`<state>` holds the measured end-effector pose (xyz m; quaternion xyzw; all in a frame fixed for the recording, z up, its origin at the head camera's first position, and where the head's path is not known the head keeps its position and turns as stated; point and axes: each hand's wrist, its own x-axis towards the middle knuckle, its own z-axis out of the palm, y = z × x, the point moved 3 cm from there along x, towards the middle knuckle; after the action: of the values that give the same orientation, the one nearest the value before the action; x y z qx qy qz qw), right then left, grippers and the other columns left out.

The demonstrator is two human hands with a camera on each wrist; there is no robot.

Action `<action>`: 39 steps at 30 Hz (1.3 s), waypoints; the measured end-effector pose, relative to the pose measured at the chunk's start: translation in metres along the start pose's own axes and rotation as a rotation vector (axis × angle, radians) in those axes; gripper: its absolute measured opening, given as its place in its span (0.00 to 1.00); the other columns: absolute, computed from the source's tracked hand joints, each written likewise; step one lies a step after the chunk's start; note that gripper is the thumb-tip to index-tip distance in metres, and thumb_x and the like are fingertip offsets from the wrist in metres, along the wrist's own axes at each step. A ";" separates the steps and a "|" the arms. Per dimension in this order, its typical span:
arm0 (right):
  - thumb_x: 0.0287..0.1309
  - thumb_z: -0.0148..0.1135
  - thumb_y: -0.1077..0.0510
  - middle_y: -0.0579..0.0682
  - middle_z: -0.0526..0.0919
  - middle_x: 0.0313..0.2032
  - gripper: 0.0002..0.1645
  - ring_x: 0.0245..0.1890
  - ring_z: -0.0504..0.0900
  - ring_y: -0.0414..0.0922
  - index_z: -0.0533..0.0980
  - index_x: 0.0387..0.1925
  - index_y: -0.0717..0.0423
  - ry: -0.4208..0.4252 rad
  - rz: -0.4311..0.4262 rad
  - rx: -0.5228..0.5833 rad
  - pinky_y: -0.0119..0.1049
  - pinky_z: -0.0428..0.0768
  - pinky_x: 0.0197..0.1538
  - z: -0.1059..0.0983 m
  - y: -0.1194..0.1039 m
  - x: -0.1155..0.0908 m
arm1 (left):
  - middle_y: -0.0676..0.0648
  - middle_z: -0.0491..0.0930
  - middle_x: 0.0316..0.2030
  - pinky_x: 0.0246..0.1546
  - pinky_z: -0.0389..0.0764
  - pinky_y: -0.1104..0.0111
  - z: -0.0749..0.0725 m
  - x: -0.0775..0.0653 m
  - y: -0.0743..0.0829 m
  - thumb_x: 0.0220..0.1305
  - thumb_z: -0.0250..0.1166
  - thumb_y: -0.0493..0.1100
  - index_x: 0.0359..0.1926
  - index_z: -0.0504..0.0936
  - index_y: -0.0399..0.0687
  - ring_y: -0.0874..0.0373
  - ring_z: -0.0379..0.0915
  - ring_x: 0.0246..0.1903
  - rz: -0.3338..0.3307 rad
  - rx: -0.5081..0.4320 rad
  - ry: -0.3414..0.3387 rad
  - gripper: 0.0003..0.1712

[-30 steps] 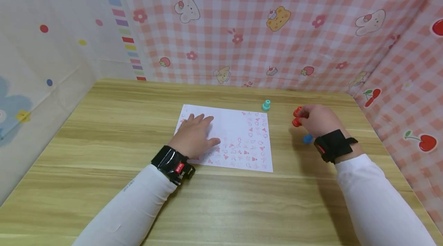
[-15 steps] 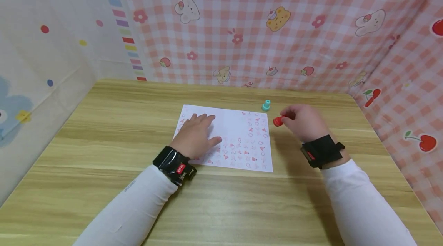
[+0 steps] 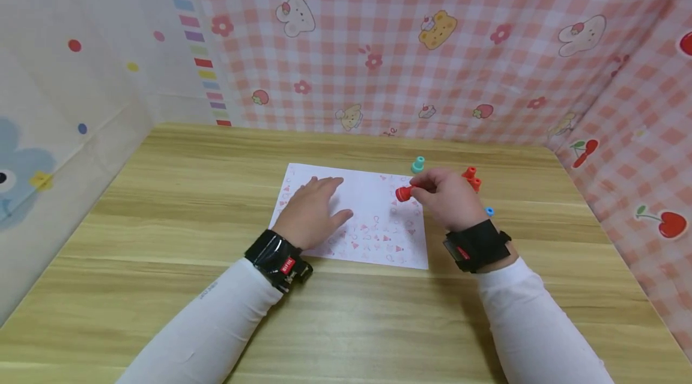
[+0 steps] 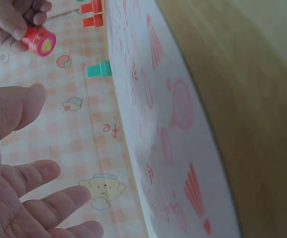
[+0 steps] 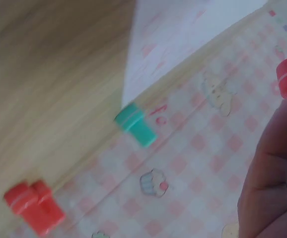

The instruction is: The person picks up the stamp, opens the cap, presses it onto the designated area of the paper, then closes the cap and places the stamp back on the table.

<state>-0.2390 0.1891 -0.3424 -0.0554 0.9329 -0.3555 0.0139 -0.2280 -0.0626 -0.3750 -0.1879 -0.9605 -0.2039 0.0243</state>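
Note:
My right hand [image 3: 449,198] pinches a red toy stamp [image 3: 402,193] by its handle, above the right part of a white sheet of paper [image 3: 362,188]. The left wrist view shows the stamp's round face, with a yellowish middle, tilted and off the paper. Small red and pink prints cover much of the sheet; its upper middle is bare. My left hand [image 3: 310,211] is over the sheet's left part, thumb and fingers spread, holding nothing. In the left wrist view its fingers [image 4: 59,201] appear apart from the paper.
A teal stamp [image 3: 418,164] stands just past the sheet's far right corner. Two red stamps [image 3: 471,179] sit side by side to the right, beyond my right hand. A blue stamp [image 3: 489,211] is partly hidden by that hand. Patterned cloth [image 3: 335,59] hangs behind the wooden table.
My right hand has lifted one red stamp from beside the others and carried it left over the paper. My left hand has stayed nearly in place.

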 end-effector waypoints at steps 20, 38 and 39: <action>0.59 0.63 0.55 0.50 0.83 0.33 0.07 0.31 0.77 0.45 0.80 0.39 0.49 -0.044 -0.073 0.271 0.43 0.76 0.34 0.038 -0.022 -0.008 | 0.54 0.76 0.53 0.52 0.73 0.58 0.009 -0.002 0.019 0.61 0.61 0.58 0.61 0.70 0.54 0.65 0.67 0.51 0.028 -0.270 0.051 0.29; 0.57 0.64 0.58 0.52 0.83 0.33 0.07 0.30 0.78 0.45 0.80 0.39 0.49 -0.069 -0.095 0.354 0.44 0.77 0.35 0.047 -0.025 -0.010 | 0.59 0.80 0.44 0.46 0.76 0.60 0.011 -0.003 0.022 0.62 0.62 0.51 0.55 0.76 0.52 0.72 0.70 0.43 0.082 -0.417 0.116 0.21; 0.57 0.64 0.58 0.51 0.82 0.33 0.07 0.30 0.78 0.45 0.80 0.39 0.49 -0.068 -0.093 0.353 0.44 0.77 0.35 0.047 -0.025 -0.010 | 0.59 0.80 0.43 0.46 0.76 0.60 0.011 -0.003 0.022 0.63 0.62 0.50 0.55 0.76 0.52 0.73 0.70 0.43 0.083 -0.420 0.117 0.20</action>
<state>-0.2233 0.1407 -0.3611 -0.1070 0.8516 -0.5117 0.0385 -0.2168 -0.0401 -0.3770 -0.2159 -0.8853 -0.4090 0.0486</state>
